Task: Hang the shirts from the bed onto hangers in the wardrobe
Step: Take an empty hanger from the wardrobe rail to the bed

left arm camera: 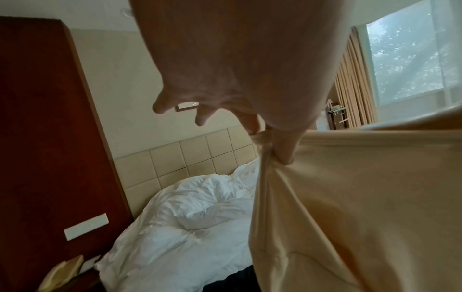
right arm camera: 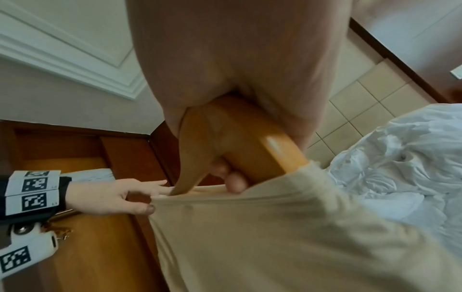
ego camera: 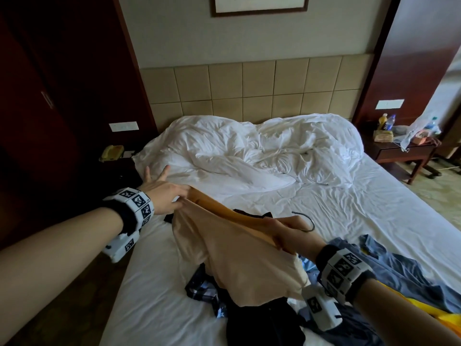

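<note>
the left hand (ego camera: 163,196) pinches the beige shirt (ego camera: 239,258) while the right hand (ego camera: 289,236) grips the wooden hanger (ego camera: 224,211); a weak pinch could let the shoulder slip off.

this is looking like a hotel bedroom: a bed (ego camera: 324,208) with rumpled white duvet (ego camera: 262,146) is sitting against a padded headboard (ego camera: 249,88), a telephone (ego camera: 111,153) and nightstand (ego camera: 404,152) flanking it.

Beige shirt (ego camera: 232,255), orange wooden hanger (ego camera: 219,208), white bedding (ego camera: 262,146), perhaps plaid garment (ego camera: 202,290).
</note>
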Motion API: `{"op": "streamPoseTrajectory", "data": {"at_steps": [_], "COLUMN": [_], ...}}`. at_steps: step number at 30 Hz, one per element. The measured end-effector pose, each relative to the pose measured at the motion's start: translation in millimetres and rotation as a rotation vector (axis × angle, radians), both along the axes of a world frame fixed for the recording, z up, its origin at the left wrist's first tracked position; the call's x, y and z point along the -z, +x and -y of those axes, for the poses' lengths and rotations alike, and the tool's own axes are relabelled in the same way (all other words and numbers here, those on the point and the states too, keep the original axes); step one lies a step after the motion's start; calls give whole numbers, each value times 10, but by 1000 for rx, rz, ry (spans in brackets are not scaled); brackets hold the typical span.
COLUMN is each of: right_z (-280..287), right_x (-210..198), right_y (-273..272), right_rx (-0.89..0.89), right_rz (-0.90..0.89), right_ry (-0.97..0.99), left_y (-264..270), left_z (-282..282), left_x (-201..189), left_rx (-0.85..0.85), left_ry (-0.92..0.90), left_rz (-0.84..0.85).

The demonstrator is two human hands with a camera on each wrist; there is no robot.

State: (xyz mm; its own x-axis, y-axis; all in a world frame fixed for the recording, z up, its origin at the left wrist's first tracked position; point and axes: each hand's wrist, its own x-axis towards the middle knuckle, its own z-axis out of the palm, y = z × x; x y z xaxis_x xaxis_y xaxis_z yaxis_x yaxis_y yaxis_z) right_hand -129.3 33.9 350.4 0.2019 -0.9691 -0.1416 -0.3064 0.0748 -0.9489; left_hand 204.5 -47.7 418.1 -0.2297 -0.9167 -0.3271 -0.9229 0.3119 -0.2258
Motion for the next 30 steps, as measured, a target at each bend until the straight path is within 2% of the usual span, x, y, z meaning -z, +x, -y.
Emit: {"op": "streamPoseTrajectory", "data": {"at_steps": [4,8,16,19,22,24,27,30], "right_z": [49,77,236,258,262,271,313,392], "right_x": [-13,-166,-770,-915,-1021,-1112,-1334,-1611], "right_y": [55,126,393,424,447,509,644,770], "right_rx": [1,26,27,14,-5,-35,-37,-67], "right_rz": [-162,-73,-94,-127,-148,-151,-163,-180], "right_ry": [-35,7,-75,-109,-115,-141,-205,-263], "left_y": [-142,-408,-661,-575,-510,-531,-620,-750], "left_z": [-82,-337,-594,-601,-586,-562,-457,-320], "left_x": [-46,-134,-185,-281,-382,-437,-479,-499], "left_rx": [155,332,396,396,399,335,238,132], "left_ry": [-72,-182,-89,-57,-27,-60,-85,-206], "left_rz": [20,41,19,-144,-654,-847,-815,-798]}}
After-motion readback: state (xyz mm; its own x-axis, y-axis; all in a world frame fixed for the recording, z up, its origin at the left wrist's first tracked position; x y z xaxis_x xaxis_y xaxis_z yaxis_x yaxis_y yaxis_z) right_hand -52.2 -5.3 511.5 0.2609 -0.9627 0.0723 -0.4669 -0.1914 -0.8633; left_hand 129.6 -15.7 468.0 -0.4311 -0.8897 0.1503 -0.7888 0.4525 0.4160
